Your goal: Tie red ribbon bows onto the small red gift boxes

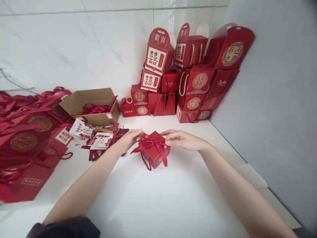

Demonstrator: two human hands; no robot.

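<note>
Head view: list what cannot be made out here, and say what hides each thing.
Head view only:
Red gift box: far sides hidden by the box itself, lid centre by the ribbon bow.
Cardboard carton: contents partly hidden by its front wall.
Red gift bags: cut off by the left edge.
Printed cards: small print too small to read.

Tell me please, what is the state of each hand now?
Left hand: fingertips on the red box, grip unclear.
Right hand: fingertips on the ribbon, grip unclear.
</note>
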